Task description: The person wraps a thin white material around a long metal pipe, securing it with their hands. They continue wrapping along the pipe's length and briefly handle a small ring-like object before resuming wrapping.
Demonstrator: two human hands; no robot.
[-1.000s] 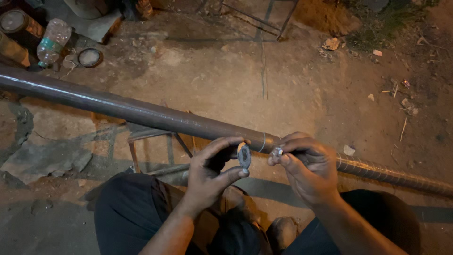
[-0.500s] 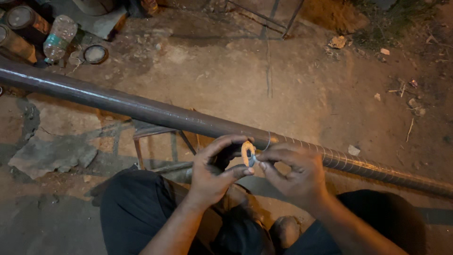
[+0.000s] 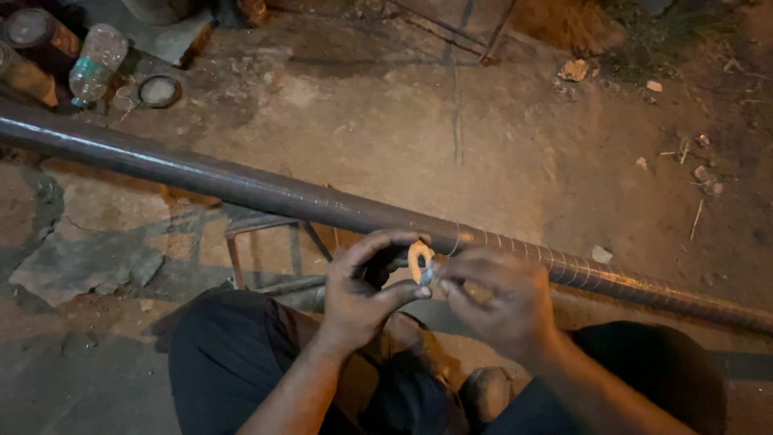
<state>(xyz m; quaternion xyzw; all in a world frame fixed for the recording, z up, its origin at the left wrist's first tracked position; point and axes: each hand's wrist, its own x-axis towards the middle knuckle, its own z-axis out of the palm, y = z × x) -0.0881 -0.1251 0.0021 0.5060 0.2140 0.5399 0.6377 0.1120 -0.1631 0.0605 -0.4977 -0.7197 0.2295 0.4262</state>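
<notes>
Crouched low, both hands up in front of my knees. Left hand [image 3: 362, 290] pinches a small ring-shaped metal piece [image 3: 419, 262], thumb under and forefinger curled over its top; it stands on edge, hole facing me. Right hand [image 3: 495, 298] is closed at its fingertips against the ring's right side; what it grips there, if anything, I cannot tell. Ring sits just in front of the long dark steel pipe [image 3: 266, 192], which runs slantwise across the dirt ground [image 3: 483, 145]. Rusty metal frame [image 3: 266, 242] under the pipe. Plastic bottle [image 3: 97, 60] and a round lid [image 3: 159, 90] far upper left.
</notes>
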